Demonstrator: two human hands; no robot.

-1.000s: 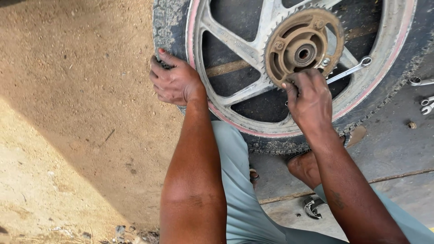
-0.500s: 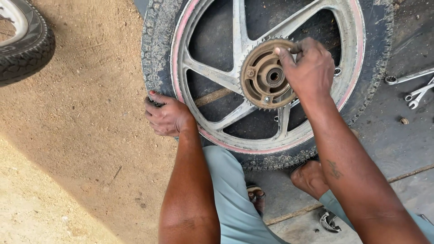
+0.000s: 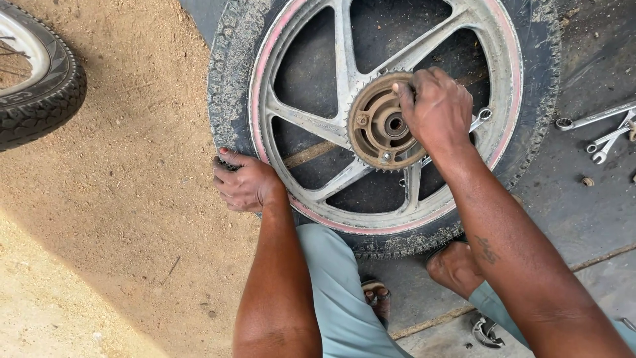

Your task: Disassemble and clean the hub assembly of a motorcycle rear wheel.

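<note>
— Where is the wheel (image 3: 331,199)?

— Flat on the ground, half on the dirt, half on the dark floor, right in front of the person's knees.

— And the left hand (image 3: 244,182)?

— Its grip is closed over the tyre (image 3: 228,73) at the near-left edge, fingers curled on the rubber.

— The right hand (image 3: 434,109)?

— It rests on the rusty sprocket (image 3: 374,126) at the hub, fingers bent over a spanner (image 3: 480,118) whose ring end pokes out beside it. Loose spanners (image 3: 606,136) lie off to the right; a second tyre (image 3: 40,93) sits far left.
</note>
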